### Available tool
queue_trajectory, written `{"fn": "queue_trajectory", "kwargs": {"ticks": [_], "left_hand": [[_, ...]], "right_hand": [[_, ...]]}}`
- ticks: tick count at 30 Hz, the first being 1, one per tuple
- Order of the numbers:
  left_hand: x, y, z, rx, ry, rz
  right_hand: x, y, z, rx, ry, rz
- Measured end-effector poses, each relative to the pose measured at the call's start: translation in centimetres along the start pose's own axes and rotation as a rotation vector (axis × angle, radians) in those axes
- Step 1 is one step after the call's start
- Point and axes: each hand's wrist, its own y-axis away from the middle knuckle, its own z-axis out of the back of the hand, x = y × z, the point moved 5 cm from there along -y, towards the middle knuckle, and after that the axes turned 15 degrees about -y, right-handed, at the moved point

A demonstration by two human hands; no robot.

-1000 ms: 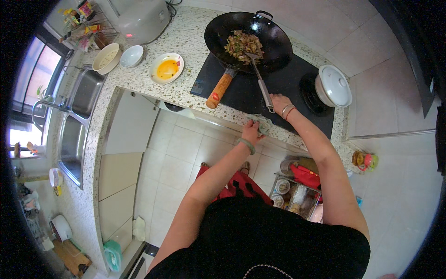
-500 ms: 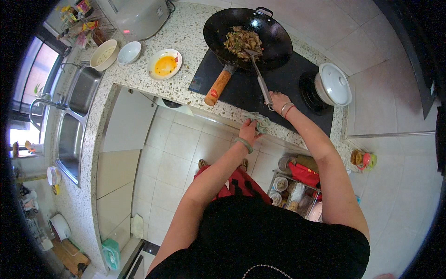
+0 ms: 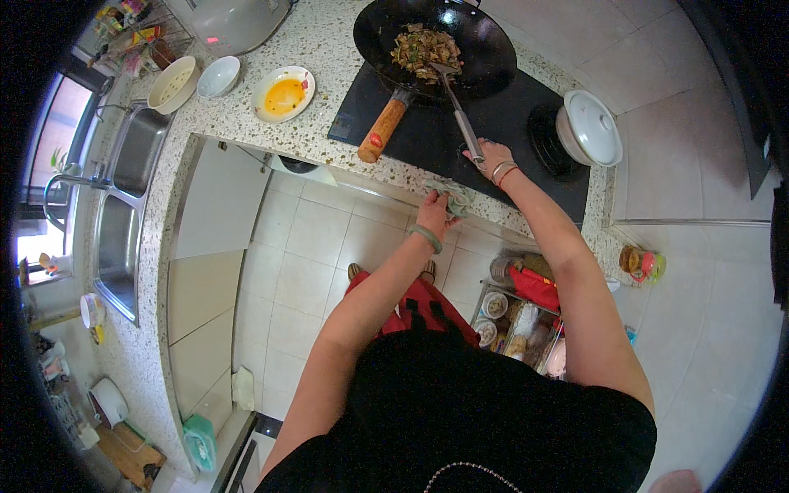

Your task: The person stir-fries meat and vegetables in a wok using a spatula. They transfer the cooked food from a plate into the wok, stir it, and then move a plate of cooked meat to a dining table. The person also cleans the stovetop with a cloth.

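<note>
My right hand is closed around the end of a metal spatula over the front of the black cooktop. The spatula's blade rests in a pile of chopped, browned food in a black wok. The wok's wooden handle points toward me and is not held. At the counter's front edge, my left hand is closed on a pale, crumpled cloth. Part of the cloth lies on the counter, and my fingers partly hide it.
A white lidded pot stands right of the wok. Along the counter to the left are a plate with orange liquid, a white bowl and a cream bowl. A double sink lies farther left. A packed rack stands below, near my right arm.
The whole scene sits slightly higher in the picture. Both hands keep their grips, and the spatula's blade stays in the food with little visible movement.
</note>
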Motion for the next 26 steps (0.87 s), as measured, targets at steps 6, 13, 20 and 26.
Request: {"fn": "queue_trajectory", "kwargs": {"ticks": [6, 13, 20, 26], "left_hand": [[-0.5, 0.8, 0.1, -0.004, 0.13, 0.057], [-0.6, 0.9, 1.5, 0.009, 0.167, 0.064], [-2.0, 2.0, 1.9, -0.021, 0.123, 0.048], [-1.4, 1.4, 2.5, -0.017, 0.157, 0.084]], "right_hand": [[-0.8, -0.2, -0.4, -0.038, -0.073, -0.103], [0.4, 0.0, 0.6, -0.071, -0.005, -0.08], [0.3, -0.1, 0.7, -0.144, 0.017, -0.111], [-0.7, -0.7, -0.2, -0.111, -0.021, -0.239]]}}
